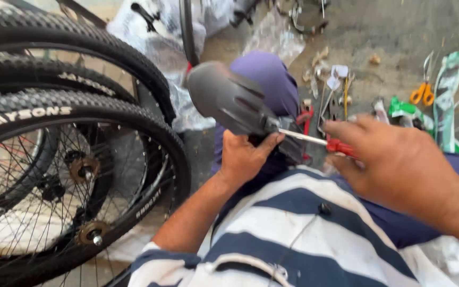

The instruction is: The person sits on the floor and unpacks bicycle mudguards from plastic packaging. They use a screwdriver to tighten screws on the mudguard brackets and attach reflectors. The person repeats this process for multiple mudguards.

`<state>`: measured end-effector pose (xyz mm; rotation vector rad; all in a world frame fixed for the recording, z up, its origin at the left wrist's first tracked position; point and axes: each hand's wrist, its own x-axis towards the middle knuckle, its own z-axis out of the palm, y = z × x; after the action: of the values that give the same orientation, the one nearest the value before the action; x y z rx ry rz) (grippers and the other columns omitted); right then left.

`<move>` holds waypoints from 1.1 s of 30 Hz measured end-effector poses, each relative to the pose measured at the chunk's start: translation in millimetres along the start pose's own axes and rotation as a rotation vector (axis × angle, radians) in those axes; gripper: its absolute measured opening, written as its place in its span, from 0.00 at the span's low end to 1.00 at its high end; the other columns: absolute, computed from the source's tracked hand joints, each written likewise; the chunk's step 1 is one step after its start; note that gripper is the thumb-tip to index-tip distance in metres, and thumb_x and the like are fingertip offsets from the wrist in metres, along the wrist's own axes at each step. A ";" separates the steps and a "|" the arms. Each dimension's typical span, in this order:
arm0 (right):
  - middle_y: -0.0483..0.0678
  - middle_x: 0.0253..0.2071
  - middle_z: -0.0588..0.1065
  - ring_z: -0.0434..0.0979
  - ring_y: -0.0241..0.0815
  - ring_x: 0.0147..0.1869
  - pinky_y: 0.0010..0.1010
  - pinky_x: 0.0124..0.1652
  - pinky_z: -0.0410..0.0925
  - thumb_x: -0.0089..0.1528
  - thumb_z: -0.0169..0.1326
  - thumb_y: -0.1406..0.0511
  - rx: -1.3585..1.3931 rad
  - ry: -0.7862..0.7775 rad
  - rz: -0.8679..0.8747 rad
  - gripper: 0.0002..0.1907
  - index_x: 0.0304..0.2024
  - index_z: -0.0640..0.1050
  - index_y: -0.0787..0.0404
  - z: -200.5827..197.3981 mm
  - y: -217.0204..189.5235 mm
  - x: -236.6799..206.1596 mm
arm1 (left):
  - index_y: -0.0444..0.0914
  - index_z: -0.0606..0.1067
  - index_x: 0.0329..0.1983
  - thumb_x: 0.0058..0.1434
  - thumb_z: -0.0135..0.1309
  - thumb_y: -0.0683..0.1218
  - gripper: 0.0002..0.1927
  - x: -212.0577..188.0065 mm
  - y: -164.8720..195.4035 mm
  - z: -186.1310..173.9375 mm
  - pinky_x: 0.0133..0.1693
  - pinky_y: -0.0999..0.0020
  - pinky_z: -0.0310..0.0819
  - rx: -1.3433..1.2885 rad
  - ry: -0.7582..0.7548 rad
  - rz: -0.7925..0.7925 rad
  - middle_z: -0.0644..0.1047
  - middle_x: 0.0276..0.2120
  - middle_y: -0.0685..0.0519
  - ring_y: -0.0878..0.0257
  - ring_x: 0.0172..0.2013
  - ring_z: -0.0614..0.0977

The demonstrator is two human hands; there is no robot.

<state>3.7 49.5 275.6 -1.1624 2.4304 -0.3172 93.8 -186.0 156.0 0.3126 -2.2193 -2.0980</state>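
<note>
Grey plastic mudguard [229, 98] rests over the knee, its lower end gripped by the left hand [244, 155]. Right of the mudguard, the right hand [394, 162] closes around a red-handled screwdriver [314, 140], tip at its bracket. Wheels [70, 159] stand left of it.

Even, soft daylight fills the scene, with no hard shadows or glare. Motion blur smears the right hand [399, 165] and the grey mudguard [224, 98]; the bicycle wheels [75, 154] stay fairly sharp.
</note>
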 end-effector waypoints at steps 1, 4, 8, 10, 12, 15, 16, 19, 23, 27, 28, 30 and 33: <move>0.47 0.31 0.79 0.78 0.41 0.28 0.31 0.24 0.69 0.64 0.55 0.61 -0.291 -0.055 -0.204 0.19 0.56 0.81 0.62 -0.2 -2.8 -6.5 | 0.34 0.79 0.42 0.60 0.67 0.40 0.10 -0.5 0.3 0.5 0.38 0.68 0.81 0.013 0.004 -0.003 0.83 0.33 0.50 0.63 0.32 0.85; 0.47 0.33 0.79 0.79 0.45 0.33 0.36 0.28 0.71 0.68 0.51 0.62 -0.567 -0.256 -0.263 0.21 0.61 0.78 0.63 1.3 -7.1 -4.7 | 0.33 0.79 0.42 0.60 0.68 0.39 0.10 0.7 -1.1 1.5 0.39 0.67 0.80 0.051 0.004 0.057 0.83 0.34 0.49 0.63 0.33 0.85; 0.35 0.27 0.78 0.79 0.32 0.29 0.23 0.26 0.72 0.62 0.58 0.58 0.773 -0.212 0.516 0.11 0.45 0.83 0.51 2.9 -0.1 18.4 | 0.33 0.78 0.42 0.58 0.68 0.39 0.12 2.0 -4.4 1.0 0.40 0.67 0.79 0.137 0.003 0.099 0.83 0.35 0.48 0.63 0.34 0.84; 0.38 0.25 0.75 0.76 0.36 0.26 0.27 0.27 0.69 0.62 0.59 0.56 0.320 0.006 0.275 0.13 0.46 0.82 0.51 1.8 -2.8 14.1 | 0.34 0.78 0.43 0.59 0.66 0.40 0.11 0.7 -5.0 1.6 0.40 0.68 0.81 -0.049 -0.021 -0.012 0.83 0.35 0.49 0.63 0.35 0.84; 0.42 0.25 0.76 0.75 0.39 0.24 0.30 0.24 0.67 0.62 0.57 0.58 -0.189 0.043 -0.062 0.16 0.49 0.82 0.56 -0.6 -7.1 0.2 | 0.34 0.78 0.43 0.60 0.66 0.40 0.11 -1.5 -4.9 2.0 0.40 0.68 0.82 -0.089 0.000 -0.024 0.83 0.35 0.50 0.63 0.35 0.85; 0.45 0.28 0.78 0.78 0.41 0.27 0.33 0.22 0.69 0.65 0.53 0.63 -0.695 -0.130 -0.344 0.18 0.55 0.82 0.63 4.0 -11.1 -10.3 | 0.33 0.79 0.42 0.60 0.67 0.39 0.10 -2.5 -4.9 0.2 0.40 0.67 0.80 0.035 0.007 0.087 0.83 0.35 0.49 0.63 0.34 0.85; 0.44 0.28 0.78 0.79 0.42 0.29 0.35 0.26 0.70 0.67 0.53 0.62 -0.647 -0.209 -0.247 0.16 0.54 0.81 0.60 6.8 -10.5 -8.7 | 0.33 0.79 0.42 0.60 0.67 0.39 0.10 -2.8 -5.0 0.3 0.39 0.67 0.79 0.044 0.006 0.095 0.83 0.35 0.49 0.63 0.34 0.84; 0.37 0.26 0.79 0.81 0.36 0.30 0.30 0.28 0.72 0.64 0.56 0.60 0.243 -0.175 0.271 0.11 0.47 0.81 0.54 12.0 -3.5 8.9 | 0.33 0.80 0.40 0.59 0.68 0.39 0.09 -1.2 -5.7 0.7 0.36 0.67 0.78 0.112 -0.005 0.054 0.83 0.33 0.49 0.64 0.30 0.83; 0.42 0.23 0.77 0.79 0.44 0.24 0.36 0.26 0.69 0.60 0.59 0.55 0.148 -0.013 0.287 0.12 0.44 0.82 0.50 -0.2 -8.4 10.6 | 0.34 0.78 0.43 0.61 0.66 0.40 0.10 -2.7 -4.9 3.8 0.37 0.68 0.81 -0.050 -0.031 0.005 0.83 0.34 0.50 0.63 0.33 0.85; 0.46 0.28 0.78 0.80 0.46 0.28 0.38 0.25 0.71 0.67 0.50 0.62 -0.554 -0.288 -0.102 0.14 0.52 0.77 0.60 -12.2 -29.9 5.6 | 0.34 0.79 0.42 0.60 0.67 0.39 0.09 -6.3 -5.6 4.6 0.36 0.69 0.79 0.064 0.011 0.061 0.83 0.33 0.49 0.64 0.31 0.85; 0.43 0.31 0.79 0.81 0.46 0.32 0.38 0.28 0.72 0.66 0.51 0.58 -0.494 -0.355 0.070 0.13 0.51 0.77 0.52 -11.7 -33.2 9.8 | 0.34 0.79 0.42 0.60 0.67 0.39 0.10 -6.8 -6.7 5.2 0.37 0.68 0.79 0.093 0.023 0.090 0.83 0.34 0.49 0.65 0.32 0.84; 0.43 0.33 0.81 0.82 0.47 0.34 0.40 0.33 0.73 0.64 0.52 0.52 -0.293 -0.412 0.323 0.13 0.49 0.78 0.43 -11.7 -32.4 19.2 | 0.33 0.79 0.41 0.59 0.67 0.39 0.10 -5.4 -9.3 6.3 0.37 0.68 0.78 0.136 0.027 0.085 0.82 0.33 0.49 0.65 0.32 0.83; 0.47 0.31 0.82 0.83 0.51 0.34 0.44 0.35 0.74 0.61 0.55 0.47 -0.017 -0.298 0.436 0.19 0.50 0.80 0.44 -11.2 -12.9 22.0 | 0.33 0.80 0.41 0.59 0.68 0.40 0.10 0.1 -10.8 6.6 0.38 0.68 0.78 0.048 0.008 0.007 0.83 0.33 0.50 0.65 0.32 0.82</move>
<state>-5.0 24.5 284.2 -0.6048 2.3378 0.0121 93.5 -180.1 144.9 0.3147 -2.2658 -2.0388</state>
